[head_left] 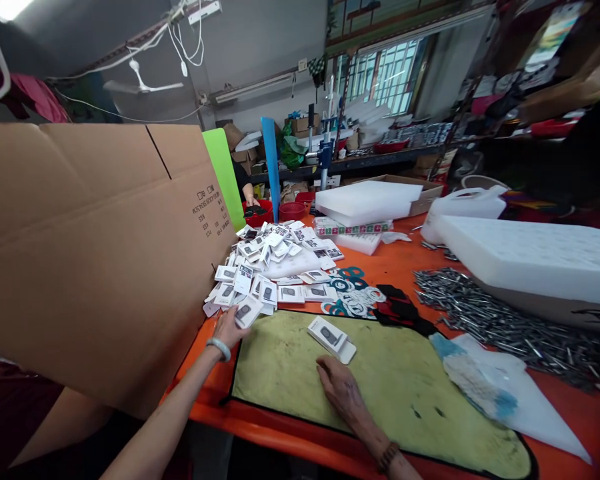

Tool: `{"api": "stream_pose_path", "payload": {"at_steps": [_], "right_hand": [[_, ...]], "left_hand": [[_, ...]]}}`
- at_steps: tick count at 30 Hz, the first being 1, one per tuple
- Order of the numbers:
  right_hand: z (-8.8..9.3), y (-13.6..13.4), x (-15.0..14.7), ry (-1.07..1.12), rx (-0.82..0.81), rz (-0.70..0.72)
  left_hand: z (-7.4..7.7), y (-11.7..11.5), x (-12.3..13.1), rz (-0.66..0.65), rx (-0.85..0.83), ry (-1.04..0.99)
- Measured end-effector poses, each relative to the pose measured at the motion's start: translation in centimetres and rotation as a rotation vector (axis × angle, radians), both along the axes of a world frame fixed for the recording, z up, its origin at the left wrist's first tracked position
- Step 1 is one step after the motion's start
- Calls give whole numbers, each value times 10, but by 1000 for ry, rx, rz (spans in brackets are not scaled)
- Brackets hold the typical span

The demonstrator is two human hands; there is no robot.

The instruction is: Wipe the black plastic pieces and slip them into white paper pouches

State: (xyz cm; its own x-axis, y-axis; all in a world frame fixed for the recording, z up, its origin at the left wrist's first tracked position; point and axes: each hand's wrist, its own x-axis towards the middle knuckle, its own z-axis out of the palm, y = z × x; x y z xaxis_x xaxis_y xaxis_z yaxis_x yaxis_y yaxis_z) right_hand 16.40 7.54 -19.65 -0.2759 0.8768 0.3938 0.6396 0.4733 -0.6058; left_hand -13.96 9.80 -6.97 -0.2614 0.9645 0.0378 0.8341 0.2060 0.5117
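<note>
My left hand (229,328), with a pale bangle on the wrist, reaches to the near edge of a heap of small white packaged cards (275,263) and closes its fingers on one card (247,311). My right hand (341,387) rests palm down with loosely curled fingers on a yellow-green mat (380,393), holding nothing. Just beyond its fingertips lies a small stack of white cards (331,339) on the mat.
A large cardboard box (90,253) stands at the left. The orange table (570,407) carries teal and black cut shapes (360,297), a spread of metal pins (485,317), white foam blocks (530,257) and a plastic bag (500,390). Another person's hand (251,200) is at red bowls behind.
</note>
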Motion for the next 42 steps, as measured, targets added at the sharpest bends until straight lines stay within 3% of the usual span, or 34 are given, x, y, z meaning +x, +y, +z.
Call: {"api": "stream_pose_path", "payload": {"at_steps": [4, 6, 8, 12, 17, 20, 25, 30, 36, 42], "right_hand": [[17, 63, 10, -139, -40, 8], [33, 97, 15, -218, -62, -87], [52, 126, 15, -245, -88, -155], [94, 173, -3, 12, -203, -112], [139, 237, -69, 489, -553, -23], [154, 283, -123, 656, -681, -3], [165, 355, -205, 927, -844, -41], [168, 415, -259, 1103, -904, -128], [154, 452, -288, 1212, -876, -171], [143, 465, -291, 1201, -807, -112]], "left_hand": [[31, 67, 61, -123, 145, -169], [37, 95, 88, -151, 299, -280], [33, 109, 104, -187, 399, -298], [2, 100, 96, -166, 516, -330], [-54, 70, 52, 218, 581, -493], [-81, 58, 37, 299, 501, -575], [-109, 51, 34, 278, 309, -689], [-114, 54, 37, 259, 263, -700], [-114, 55, 40, 257, 209, -697], [-128, 56, 42, 282, 220, -691]]}}
